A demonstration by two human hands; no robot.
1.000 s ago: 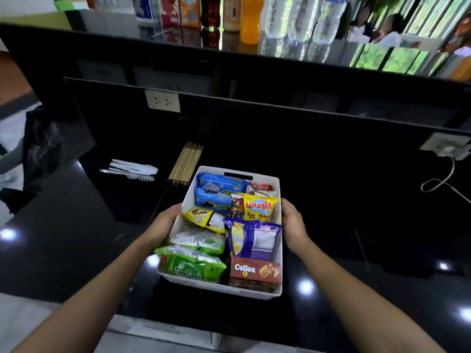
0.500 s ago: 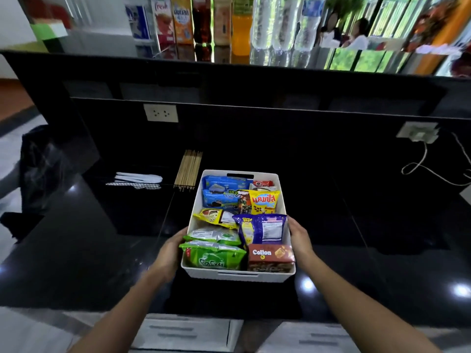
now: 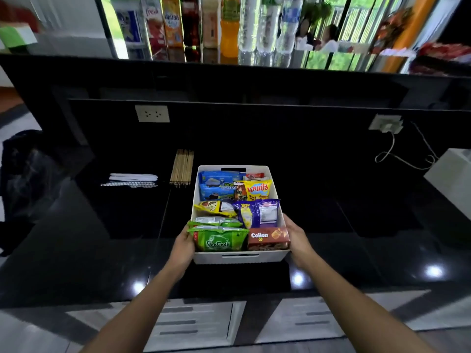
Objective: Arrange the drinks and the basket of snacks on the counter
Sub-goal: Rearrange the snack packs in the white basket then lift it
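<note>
The left hand point(image 3: 184, 241) and right hand point(image 3: 295, 236) clasp the basket point(image 3: 239, 259) at its near corners, fingers wrapped on the side walls, likely to keep the packed load level. It sits low over the counter point(image 3: 102, 238), near-middle; whether it touches, I cannot tell. Sticks point(image 3: 182, 168) lie just beside it at 11 o'clock, and drinks point(image 3: 229, 29) line the ledge at 12. Bare counter opens at 3 and 9.
</note>
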